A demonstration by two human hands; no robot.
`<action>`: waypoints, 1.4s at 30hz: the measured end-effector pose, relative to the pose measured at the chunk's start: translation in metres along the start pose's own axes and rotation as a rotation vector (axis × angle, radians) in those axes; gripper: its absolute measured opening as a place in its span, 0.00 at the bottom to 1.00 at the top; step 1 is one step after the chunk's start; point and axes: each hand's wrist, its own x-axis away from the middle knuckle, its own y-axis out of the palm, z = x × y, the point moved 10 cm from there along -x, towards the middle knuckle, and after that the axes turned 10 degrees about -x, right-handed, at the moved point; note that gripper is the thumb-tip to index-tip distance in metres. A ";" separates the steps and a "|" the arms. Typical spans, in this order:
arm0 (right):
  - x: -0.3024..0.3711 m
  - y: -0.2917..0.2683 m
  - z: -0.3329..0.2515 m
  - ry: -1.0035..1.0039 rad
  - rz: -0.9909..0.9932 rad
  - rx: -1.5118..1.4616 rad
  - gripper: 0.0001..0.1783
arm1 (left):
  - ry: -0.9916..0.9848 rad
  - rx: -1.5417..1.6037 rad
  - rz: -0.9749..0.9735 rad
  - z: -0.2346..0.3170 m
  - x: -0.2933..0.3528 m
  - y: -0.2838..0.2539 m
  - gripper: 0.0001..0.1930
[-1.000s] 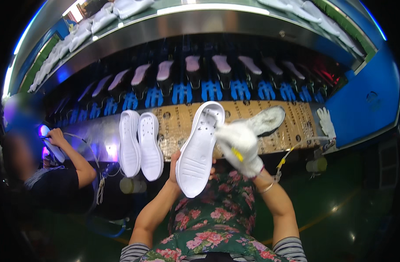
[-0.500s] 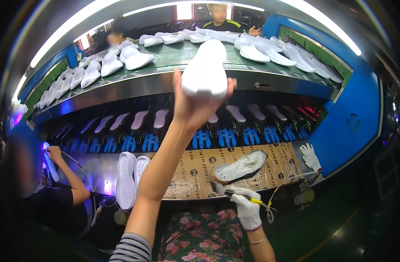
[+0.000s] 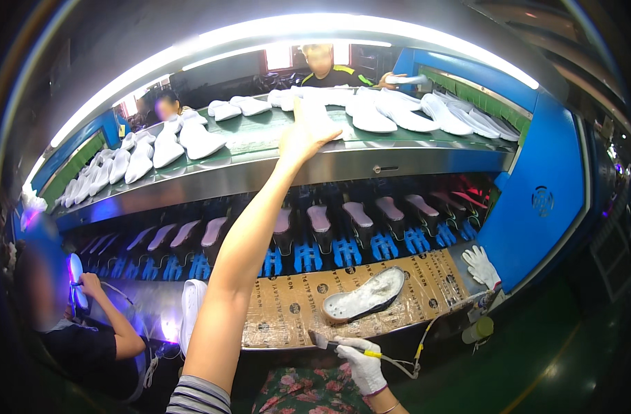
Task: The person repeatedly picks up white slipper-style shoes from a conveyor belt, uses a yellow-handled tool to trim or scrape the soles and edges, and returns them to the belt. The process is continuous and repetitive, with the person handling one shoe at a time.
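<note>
At full reach, my bare left hand (image 3: 303, 141) is closed round a white shoe sole (image 3: 317, 119), over the near edge of the raised green conveyor belt (image 3: 257, 141). The hand partly hides that sole, so I cannot tell whether it touches the belt. A white knitted glove covers my right hand (image 3: 363, 364), which grips a brush (image 3: 324, 342) with a yellow-taped tube behind it. The brush tip is near the front edge of the cardboard. Beyond it a dark-sided shoe piece with a whitish inside (image 3: 366, 297) lies on the printed brown cardboard (image 3: 281, 321).
White soles (image 3: 436, 116) line the belt. Below it, pinkish sole-shaped pieces (image 3: 319, 218) hang above blue clamps (image 3: 346, 252). A spare white glove (image 3: 481, 268) lies at right. My forearm partly covers another white sole (image 3: 191, 310). Co-workers sit at left and stand across the belt.
My left hand has carried the white sole away from me to the belt's edge. My right hand has drawn the brush back from the shoe piece. The whole view has shifted somewhat.
</note>
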 end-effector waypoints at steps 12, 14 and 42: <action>-0.003 -0.008 0.012 -0.007 0.089 -0.033 0.12 | -0.073 -0.404 0.253 -0.053 -0.013 -0.035 0.69; -0.005 -0.008 0.017 -0.018 0.087 -0.071 0.10 | -0.079 -0.764 0.385 -0.105 0.005 -0.085 0.62; 0.020 0.203 -0.041 -0.408 -0.607 0.490 0.11 | -0.869 1.326 -0.362 -0.193 0.560 0.024 0.13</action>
